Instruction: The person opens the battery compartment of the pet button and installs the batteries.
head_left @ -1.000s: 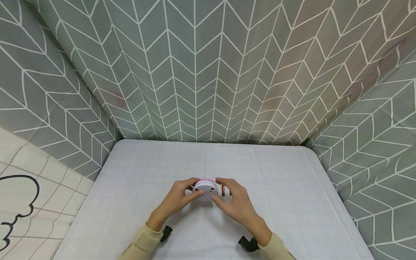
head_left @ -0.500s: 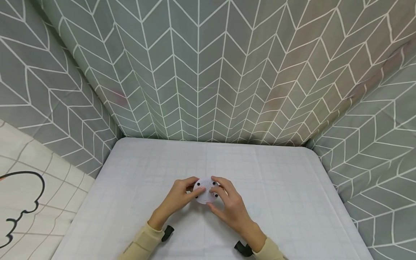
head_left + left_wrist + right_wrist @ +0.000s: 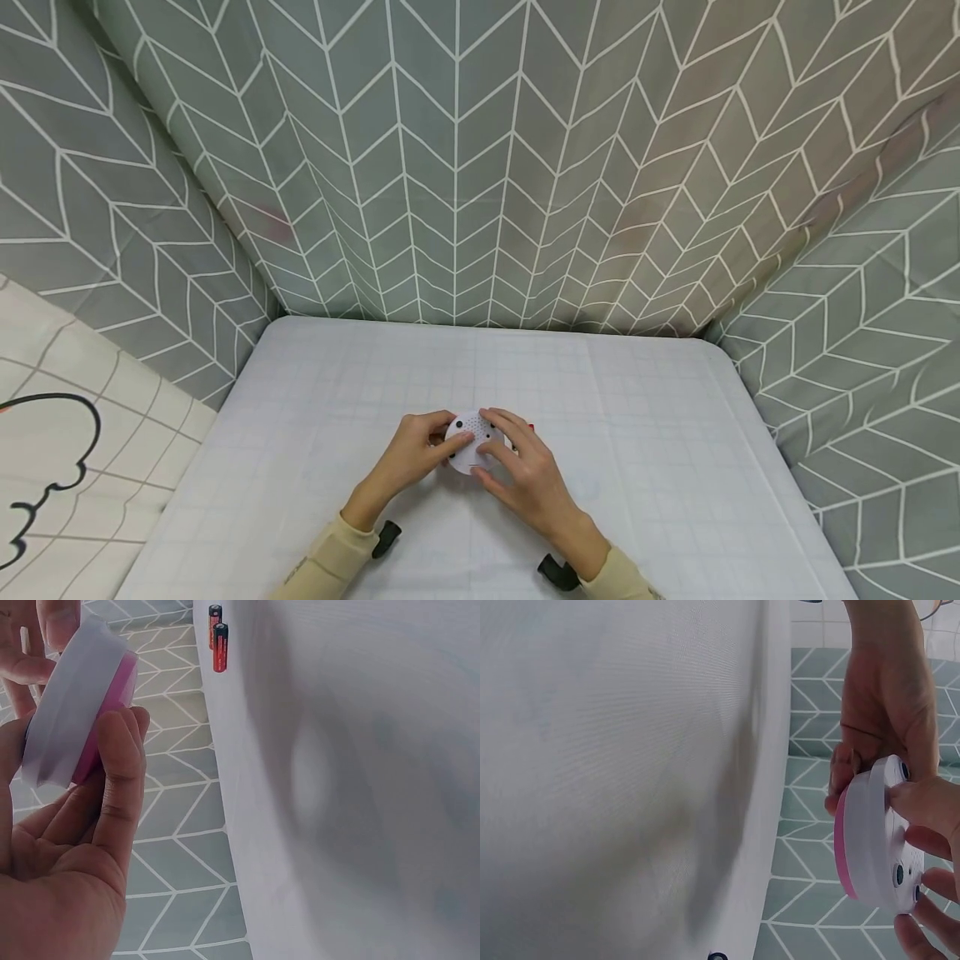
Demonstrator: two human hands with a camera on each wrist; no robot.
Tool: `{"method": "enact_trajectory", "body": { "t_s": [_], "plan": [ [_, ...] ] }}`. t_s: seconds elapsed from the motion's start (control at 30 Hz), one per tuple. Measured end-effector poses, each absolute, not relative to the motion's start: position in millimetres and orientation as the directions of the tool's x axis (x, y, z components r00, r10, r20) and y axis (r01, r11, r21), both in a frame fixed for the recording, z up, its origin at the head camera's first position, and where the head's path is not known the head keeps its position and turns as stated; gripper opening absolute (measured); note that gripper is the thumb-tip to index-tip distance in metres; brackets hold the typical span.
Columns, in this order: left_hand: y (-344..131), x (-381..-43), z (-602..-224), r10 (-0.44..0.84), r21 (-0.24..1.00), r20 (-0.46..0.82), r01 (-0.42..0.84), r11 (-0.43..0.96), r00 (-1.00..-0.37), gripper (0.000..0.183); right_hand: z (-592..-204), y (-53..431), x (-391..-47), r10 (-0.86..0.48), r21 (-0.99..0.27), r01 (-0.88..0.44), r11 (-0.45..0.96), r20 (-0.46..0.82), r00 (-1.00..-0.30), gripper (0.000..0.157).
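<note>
Held just above the white table is a round white device (image 3: 463,462) with a pink front, small dark feet and a patch of tiny holes on its back; its exact kind does not show. My left hand (image 3: 412,454) grips it from the left, thumb on the back and fingers against the pink side (image 3: 120,686). From the right, my right hand (image 3: 528,475) has bent fingers on the back and rim. Two red batteries (image 3: 220,649) with dark ends lie on the table beyond the device; the right hand mostly hides them in the head view.
The white-covered table (image 3: 637,433) extends around both hands. Grey patterned curtain (image 3: 480,208) hangs behind it and at both sides. A black piece (image 3: 386,539) sits at the left wrist, and another black piece (image 3: 558,573) at the right.
The device has tipped so that its holed back faces up toward the head camera. My right hand has moved left onto its back, covering most of the batteries. The left hand keeps its grip.
</note>
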State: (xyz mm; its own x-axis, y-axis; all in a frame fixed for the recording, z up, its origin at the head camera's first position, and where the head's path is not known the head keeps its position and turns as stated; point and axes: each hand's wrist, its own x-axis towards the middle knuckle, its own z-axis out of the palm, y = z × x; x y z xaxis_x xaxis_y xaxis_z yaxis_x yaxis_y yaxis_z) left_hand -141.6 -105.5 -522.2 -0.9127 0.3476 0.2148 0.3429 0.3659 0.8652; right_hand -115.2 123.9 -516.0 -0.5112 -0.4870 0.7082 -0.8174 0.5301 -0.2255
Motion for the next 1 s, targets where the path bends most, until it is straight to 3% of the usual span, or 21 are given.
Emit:
{"method": "enact_trajectory", "body": {
  "t_s": [0.43,1.0],
  "plan": [
    [-102.6,-139.0,-520.1,0.338,0.899,0.156,0.275,0.342,-0.928,0.031,-514.6,122.4,-115.5,-0.549,-0.119,-0.824,0.554,0.692,-0.468,0.027],
    [-103.2,-137.6,-521.0,0.328,0.896,0.133,0.255,0.364,-0.935,0.032,-516.3,121.7,-117.7,-0.563,-0.165,-0.847,0.505,0.680,-0.469,0.032]
  ]
}}
